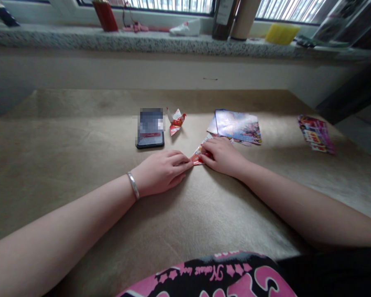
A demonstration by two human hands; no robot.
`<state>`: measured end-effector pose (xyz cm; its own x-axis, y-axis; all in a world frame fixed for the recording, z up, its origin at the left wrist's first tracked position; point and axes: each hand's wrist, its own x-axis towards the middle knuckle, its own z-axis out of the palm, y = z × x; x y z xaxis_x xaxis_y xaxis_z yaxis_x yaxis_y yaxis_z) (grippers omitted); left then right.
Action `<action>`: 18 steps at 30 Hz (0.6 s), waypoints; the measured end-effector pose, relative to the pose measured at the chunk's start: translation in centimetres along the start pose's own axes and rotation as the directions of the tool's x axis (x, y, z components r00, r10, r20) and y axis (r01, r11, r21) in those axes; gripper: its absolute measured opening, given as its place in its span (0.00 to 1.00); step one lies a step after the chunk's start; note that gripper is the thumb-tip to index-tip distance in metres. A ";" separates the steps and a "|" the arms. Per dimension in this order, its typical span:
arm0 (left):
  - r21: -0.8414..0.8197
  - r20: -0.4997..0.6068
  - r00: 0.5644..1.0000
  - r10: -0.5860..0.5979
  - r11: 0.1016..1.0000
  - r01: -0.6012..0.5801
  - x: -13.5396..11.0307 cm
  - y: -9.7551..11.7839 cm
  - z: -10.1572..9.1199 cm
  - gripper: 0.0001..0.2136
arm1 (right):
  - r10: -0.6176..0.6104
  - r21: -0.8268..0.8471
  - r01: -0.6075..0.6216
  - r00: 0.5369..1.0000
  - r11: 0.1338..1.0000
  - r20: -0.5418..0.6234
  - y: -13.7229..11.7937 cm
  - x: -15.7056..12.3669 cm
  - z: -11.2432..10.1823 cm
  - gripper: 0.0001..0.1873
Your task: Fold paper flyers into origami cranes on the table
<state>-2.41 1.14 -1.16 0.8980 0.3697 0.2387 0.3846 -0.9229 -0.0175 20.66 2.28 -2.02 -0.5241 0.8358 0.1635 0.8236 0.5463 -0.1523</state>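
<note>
A folded piece of red and white printed paper lies flat on the table between my hands. My left hand, with a silver bracelet at the wrist, presses its fingertips on the paper's left corner. Curled over the paper's right side, my right hand pinches it with thumb and fingers and hides part of it. Behind the left hand stands a folded red and white paper crane. To the crane's left is a dark phone with a blurred screen.
Glossy picture sheets lie just beyond my right hand. A fan of colourful printed papers rests at the far right of the table. Along the back, a stone windowsill holds a red container, bottles and a yellow block.
</note>
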 end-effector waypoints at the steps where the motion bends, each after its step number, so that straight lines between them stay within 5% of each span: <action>1: -0.004 0.000 1.000 0.001 1.000 -0.001 0.0 0.0 0.0 0.16 | -0.001 0.000 0.001 1.000 1.000 -0.004 0.0 0.0 0.0 0.11; 18: -0.061 -0.034 0.999 -0.021 0.998 0.019 0.0 -0.2 0.1 0.15 | -0.005 -0.001 0.005 1.000 1.000 -0.012 0.1 0.0 0.3 0.11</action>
<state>-2.51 1.34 -1.25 0.8817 0.3855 0.2718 0.3881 -0.9205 0.0467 20.68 2.31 -2.37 -0.5259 0.8321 0.1764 0.8210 0.5507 -0.1506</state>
